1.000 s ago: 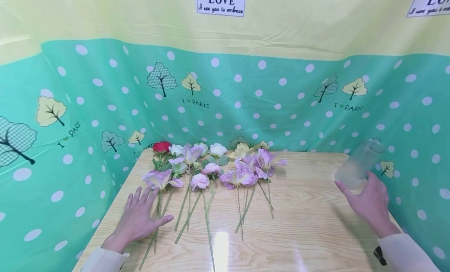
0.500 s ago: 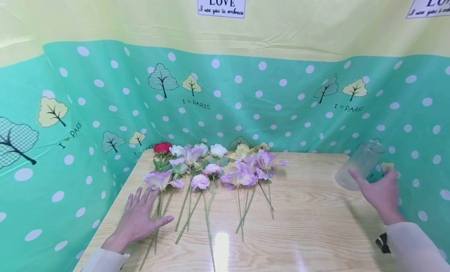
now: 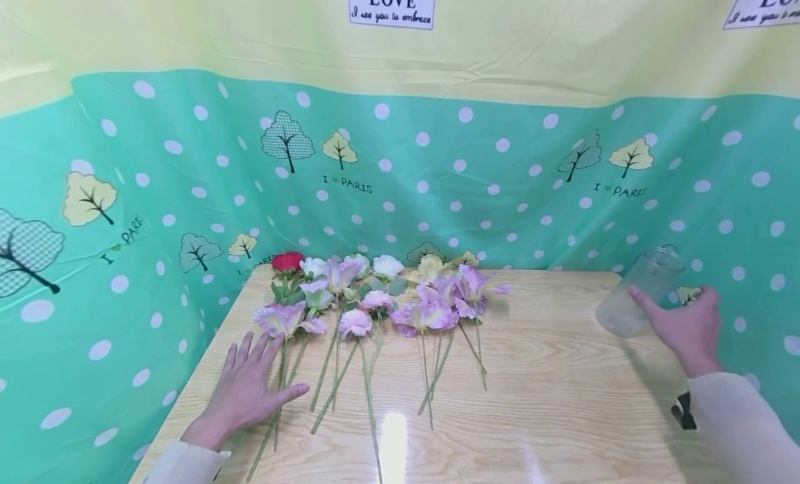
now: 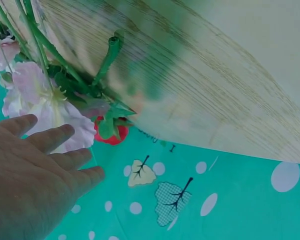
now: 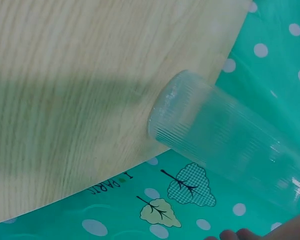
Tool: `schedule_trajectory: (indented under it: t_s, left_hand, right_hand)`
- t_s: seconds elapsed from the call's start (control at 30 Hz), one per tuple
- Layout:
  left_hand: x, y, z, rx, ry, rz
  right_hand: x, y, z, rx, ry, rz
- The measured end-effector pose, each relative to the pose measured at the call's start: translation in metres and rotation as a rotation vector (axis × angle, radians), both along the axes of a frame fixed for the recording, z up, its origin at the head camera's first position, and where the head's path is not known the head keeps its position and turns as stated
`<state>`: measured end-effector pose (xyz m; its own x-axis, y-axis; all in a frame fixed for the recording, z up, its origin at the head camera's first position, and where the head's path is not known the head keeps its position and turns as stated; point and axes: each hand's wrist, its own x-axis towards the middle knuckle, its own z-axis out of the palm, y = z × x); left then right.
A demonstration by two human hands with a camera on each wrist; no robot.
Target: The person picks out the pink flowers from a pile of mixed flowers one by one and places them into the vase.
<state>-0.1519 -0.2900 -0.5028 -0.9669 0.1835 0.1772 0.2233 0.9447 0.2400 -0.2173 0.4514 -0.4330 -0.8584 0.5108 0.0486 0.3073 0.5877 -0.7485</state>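
Note:
My left hand [image 3: 246, 390] lies with spread fingers over the green stems at the table's left, its fingertips right at a light purple flower [image 3: 284, 320]. In the left wrist view the fingers [image 4: 57, 140] overlap the pale petals [image 4: 65, 125]. A clear ribbed glass vase [image 3: 637, 293] stands at the right back corner of the table. Beside the vase is my right hand [image 3: 684, 331], thumb toward the glass and fingers apart from it. The right wrist view has the vase [image 5: 220, 130] with only fingertips [image 5: 245, 233] and part of the hand at the bottom edge.
Several artificial flowers lie in a row on the wooden table [image 3: 531, 373]: a red rose [image 3: 287, 262], a white rose [image 3: 388, 266], pink blooms [image 3: 355, 323] and more purple ones [image 3: 425, 316]. A green dotted curtain [image 3: 400, 178] surrounds the table on three sides.
My right hand has let go of the vase and drawn back a little to the right. The vase stays at its corner; the left hand and the flowers have not moved.

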Motion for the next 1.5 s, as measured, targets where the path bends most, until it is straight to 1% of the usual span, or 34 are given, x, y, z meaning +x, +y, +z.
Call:
schedule_trajectory:
  t_s: [0.23, 0.37, 0.47, 0.6, 0.77, 0.97, 1.23, 1.5]
  left_hand:
    - [0.0, 0.0, 0.0, -0.005, -0.004, 0.004]
    - [0.0, 0.001, 0.0, -0.002, -0.008, 0.006]
    - [0.0, 0.001, 0.0, 0.003, -0.013, 0.007]
    - [0.0, 0.001, 0.0, 0.005, -0.015, 0.007]
    - [0.001, 0.002, 0.0, -0.002, -0.014, 0.009]
    - [0.001, 0.002, 0.0, -0.002, -0.015, 0.007]
    - [0.0, 0.003, 0.0, -0.008, -0.005, 0.006]
    - [0.0, 0.003, 0.001, -0.015, 0.005, 0.004]
  right_hand:
    - [-0.01, 0.005, 0.005, -0.005, -0.03, 0.016]
    - [-0.018, 0.006, 0.008, -0.018, -0.06, 0.004]
    - [-0.022, 0.007, 0.01, -0.048, -0.074, -0.004]
    - [-0.027, 0.006, 0.012, -0.083, -0.068, -0.005]
    - [-0.031, 0.004, 0.016, -0.098, -0.074, 0.006]
    - [-0.033, 0.002, 0.016, -0.057, -0.089, 0.005]
    - [-0.036, 0.001, 0.013, -0.03, -0.056, -0.014]
    - [-0.038, 0.003, 0.009, -0.012, -0.058, -0.01]
